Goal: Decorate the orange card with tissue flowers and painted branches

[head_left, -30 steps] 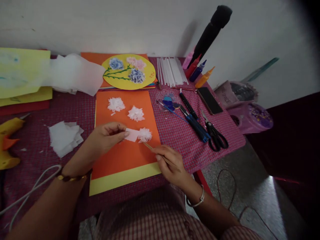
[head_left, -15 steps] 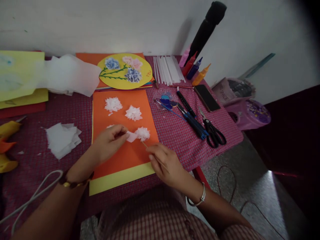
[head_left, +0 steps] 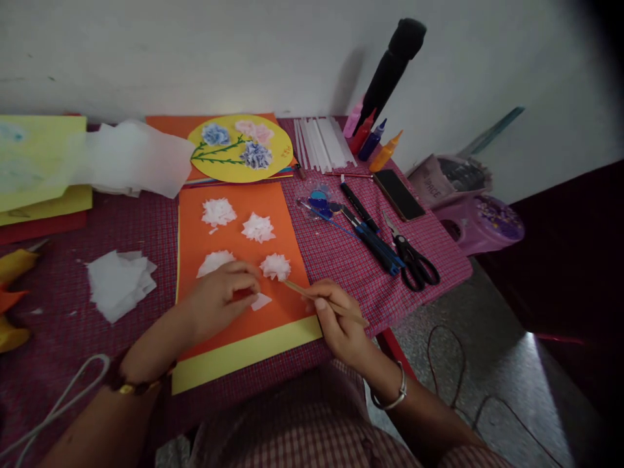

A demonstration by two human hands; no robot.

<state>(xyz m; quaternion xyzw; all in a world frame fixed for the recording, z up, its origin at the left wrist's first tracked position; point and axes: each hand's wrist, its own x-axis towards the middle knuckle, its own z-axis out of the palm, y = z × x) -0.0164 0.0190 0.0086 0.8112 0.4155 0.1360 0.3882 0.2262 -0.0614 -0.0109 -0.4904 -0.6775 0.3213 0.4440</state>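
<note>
My left hand [head_left: 219, 296] is over the orange sheet [head_left: 234, 325], its thumb and fingers closed at a small square of white tissue paper [head_left: 262, 301]. My right hand [head_left: 341, 322] grips a thin wooden stick [head_left: 298, 288]. The stick's tip is at the lower edge of a fluffy white paper flower [head_left: 275, 267]. Further tissue flowers lie on the sheet: one at upper left [head_left: 219, 212], one at upper middle [head_left: 258, 227], and one partly behind my left hand [head_left: 214, 262]. A yellow sheet [head_left: 244, 354] shows under the orange one.
A stack of tissue squares [head_left: 121, 285] lies to the left. Behind is a yellow oval card [head_left: 234, 170] with paper flowers. To the right are scissors [head_left: 414, 263], a cutter [head_left: 380, 250], a marker [head_left: 359, 207], a phone [head_left: 398, 195], white strips [head_left: 324, 144] and paint bottles [head_left: 385, 153].
My left hand has moved slightly down with the tissue square, away from the right-hand flower. My right hand has shifted right, and the stick now lies flatter. The view has tilted a little.
</note>
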